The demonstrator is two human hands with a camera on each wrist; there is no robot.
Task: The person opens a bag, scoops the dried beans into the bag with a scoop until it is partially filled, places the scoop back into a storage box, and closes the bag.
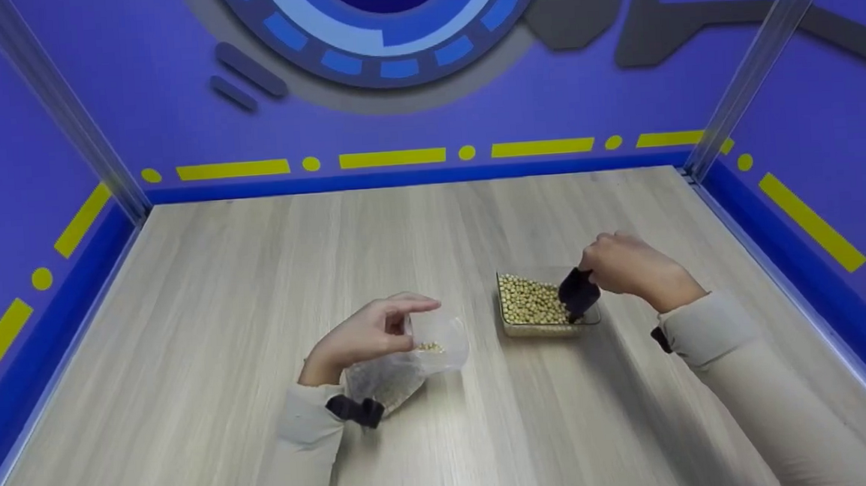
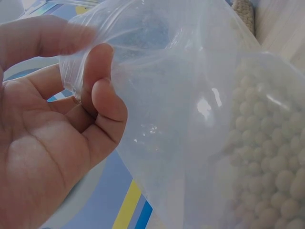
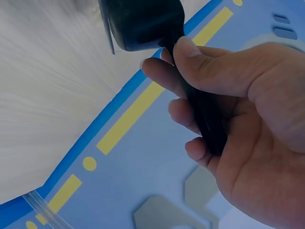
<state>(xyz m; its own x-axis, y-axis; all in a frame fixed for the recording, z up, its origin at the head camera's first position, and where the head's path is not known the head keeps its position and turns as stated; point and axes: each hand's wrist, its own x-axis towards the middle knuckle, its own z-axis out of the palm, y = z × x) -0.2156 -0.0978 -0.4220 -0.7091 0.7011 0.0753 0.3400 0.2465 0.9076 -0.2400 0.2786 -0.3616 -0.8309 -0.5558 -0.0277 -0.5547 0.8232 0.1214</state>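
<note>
Head view: we look down on a pale wood-grain table (image 1: 218,301) bounded by blue-violet panels (image 1: 396,136) with yellow dashes and dots. Near the middle, the left hand (image 1: 371,329) holds the edge of a clear plastic bag (image 1: 385,377), and we can make out some round beans (image 1: 430,347) in it. To the right of the bag, and apart from it, a clear rectangular container (image 1: 540,332) sits on the table with many more beans (image 1: 528,302) inside. Above its right side, the right hand (image 1: 624,265) holds a black scoop (image 1: 579,292), tilted with its lower end down at the beans. Both arms wear light sleeves (image 1: 741,359) and, near the wrist, we see a dark strap (image 1: 354,411) on the left one. Left wrist view: we see the left grip grasping the bag's upper edge, the film caught among curled fingers; the beans gather at the right of the picture, behind cloudy plastic. Right wrist view: we find the right grip grasping the scoop's handle (image 3: 207,119), thumb laid along it near the neck and fingers wrapped from the other side, while the scoop's broad head reaches the top of the picture.
</note>
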